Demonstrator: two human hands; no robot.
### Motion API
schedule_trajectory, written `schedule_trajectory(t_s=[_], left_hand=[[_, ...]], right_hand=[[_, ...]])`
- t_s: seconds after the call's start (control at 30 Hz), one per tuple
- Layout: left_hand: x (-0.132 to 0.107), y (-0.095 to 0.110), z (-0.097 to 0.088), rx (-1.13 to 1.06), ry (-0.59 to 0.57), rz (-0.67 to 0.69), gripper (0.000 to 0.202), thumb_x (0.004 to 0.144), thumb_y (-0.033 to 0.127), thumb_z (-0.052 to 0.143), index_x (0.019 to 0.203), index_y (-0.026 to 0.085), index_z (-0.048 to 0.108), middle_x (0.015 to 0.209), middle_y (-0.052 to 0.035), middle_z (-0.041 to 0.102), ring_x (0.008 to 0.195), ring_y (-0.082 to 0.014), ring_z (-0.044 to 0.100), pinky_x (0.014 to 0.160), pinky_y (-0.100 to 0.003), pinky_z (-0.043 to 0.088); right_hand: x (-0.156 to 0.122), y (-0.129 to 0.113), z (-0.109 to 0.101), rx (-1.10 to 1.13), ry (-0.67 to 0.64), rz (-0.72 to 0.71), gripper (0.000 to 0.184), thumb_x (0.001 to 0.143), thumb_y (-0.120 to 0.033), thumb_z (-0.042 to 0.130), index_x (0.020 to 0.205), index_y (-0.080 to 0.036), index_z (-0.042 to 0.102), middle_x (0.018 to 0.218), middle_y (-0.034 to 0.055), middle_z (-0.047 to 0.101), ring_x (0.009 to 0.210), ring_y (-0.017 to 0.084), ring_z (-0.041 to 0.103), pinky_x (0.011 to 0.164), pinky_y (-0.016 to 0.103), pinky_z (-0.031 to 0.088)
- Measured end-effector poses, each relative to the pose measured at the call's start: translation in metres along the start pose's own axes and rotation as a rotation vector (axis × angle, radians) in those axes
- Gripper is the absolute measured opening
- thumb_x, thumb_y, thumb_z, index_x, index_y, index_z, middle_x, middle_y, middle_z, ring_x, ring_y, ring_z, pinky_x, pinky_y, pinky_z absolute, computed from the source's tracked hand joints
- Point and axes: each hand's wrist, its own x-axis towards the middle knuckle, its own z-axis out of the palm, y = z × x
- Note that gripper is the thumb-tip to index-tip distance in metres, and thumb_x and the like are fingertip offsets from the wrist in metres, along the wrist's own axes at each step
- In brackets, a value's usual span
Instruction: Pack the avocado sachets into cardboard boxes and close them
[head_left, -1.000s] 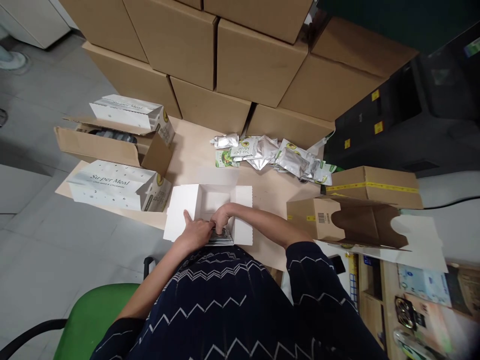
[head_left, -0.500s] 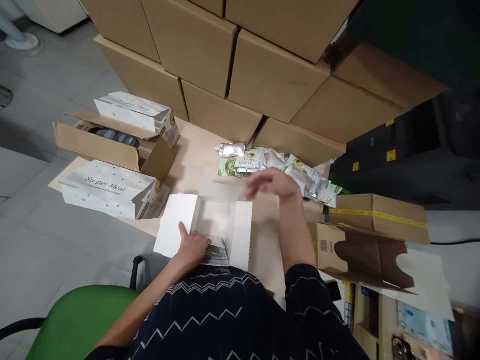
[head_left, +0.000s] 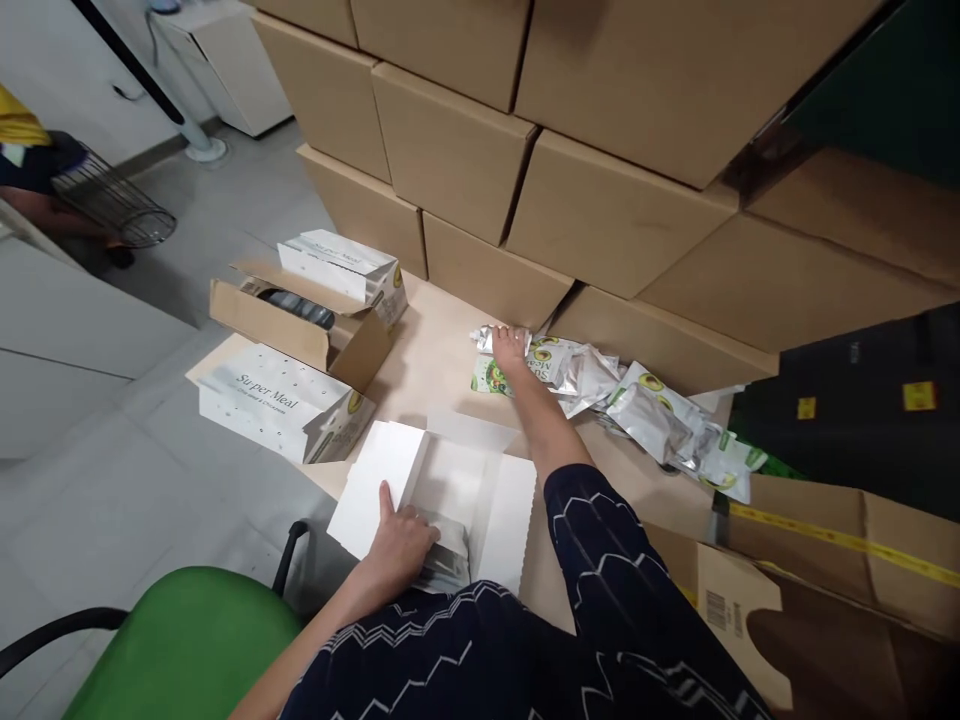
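A white carton [head_left: 499, 510] lies open in front of me, its flaps folded out. My left hand [head_left: 401, 545] is open over the carton's left side, thumb stretched along the white flap. Its fingertips touch flat grey-white pouches [head_left: 450, 560] stacked at the near end inside. At the back of the table my right hand [head_left: 510, 348] has its fingers closed over a silver pouch [head_left: 484, 338]; the fingertips are partly hidden. Beneath that pouch is a green printed pouch [head_left: 487, 375]. More white and silver pouches [head_left: 589, 375] spread in a row to the right.
Printed white boxes [head_left: 259, 395] and an open brown carton [head_left: 277, 335] holding dark items stand at left. Stacked brown boxes [head_left: 465, 150] wall off the back. Brown cardboard [head_left: 742, 610] sits at right. A green chair [head_left: 187, 640] is at lower left; a person's leg [head_left: 45, 210] shows far left.
My right hand has moved left and away from me, down onto the silver pouch. My left hand stays at the white carton. The view has shifted, showing more floor at upper left.
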Motion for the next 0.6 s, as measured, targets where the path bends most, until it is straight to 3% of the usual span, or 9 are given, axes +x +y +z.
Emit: schedule_trajectory(t_s=[0.1, 0.17, 0.3, 0.47, 0.6], left_hand=[[-0.001, 0.001, -0.003, -0.017, -0.004, 0.002, 0.040, 0.086, 0.005, 0.044, 0.103, 0.025, 0.075, 0.097, -0.0122, 0.074, 0.105, -0.0318, 0.062, 0.106, -0.083, -0.006], [-0.002, 0.001, -0.003, -0.007, 0.014, 0.008, 0.040, 0.086, 0.004, 0.044, 0.102, 0.024, 0.075, 0.096, -0.0128, 0.074, 0.104, -0.0323, 0.062, 0.105, -0.084, -0.006], [0.000, -0.002, 0.002, 0.016, 0.064, 0.036, 0.040, 0.086, 0.003, 0.043, 0.099, 0.024, 0.075, 0.092, -0.0122, 0.074, 0.101, -0.0331, 0.063, 0.103, -0.084, -0.004], [0.002, -0.006, 0.007, 0.056, 0.123, 0.090, 0.041, 0.087, 0.004, 0.041, 0.099, 0.023, 0.075, 0.092, -0.0117, 0.074, 0.098, -0.0328, 0.064, 0.100, -0.086, -0.003], [0.000, -0.007, 0.005, 0.095, 0.135, 0.111, 0.041, 0.089, 0.005, 0.040, 0.101, 0.024, 0.074, 0.093, -0.0102, 0.075, 0.099, -0.0320, 0.064, 0.100, -0.087, 0.001]], right_hand=[[-0.005, 0.003, 0.001, 0.059, 0.041, -0.016, 0.054, 0.089, -0.005, 0.037, 0.142, -0.005, 0.048, 0.139, 0.0247, 0.055, 0.132, 0.030, 0.045, 0.115, 0.048, 0.024], [-0.011, 0.006, -0.006, 0.188, 0.054, -0.021, 0.046, 0.087, -0.008, 0.043, 0.131, -0.009, 0.058, 0.130, 0.0209, 0.062, 0.123, 0.028, 0.052, 0.110, 0.042, 0.032], [-0.035, 0.019, -0.023, 0.705, 0.118, -0.021, 0.042, 0.081, -0.013, 0.049, 0.122, -0.014, 0.061, 0.120, 0.0096, 0.068, 0.108, 0.020, 0.060, 0.097, 0.030, 0.044], [-0.111, 0.042, -0.010, 1.413, 0.252, 0.139, 0.042, 0.080, -0.037, 0.053, 0.115, -0.015, 0.058, 0.106, 0.0087, 0.070, 0.093, 0.018, 0.065, 0.081, 0.029, 0.053], [-0.182, 0.047, 0.030, 1.637, 0.323, 0.344, 0.054, 0.065, -0.053, 0.071, 0.101, -0.016, 0.060, 0.093, 0.0091, 0.071, 0.086, 0.020, 0.066, 0.076, 0.031, 0.054]])
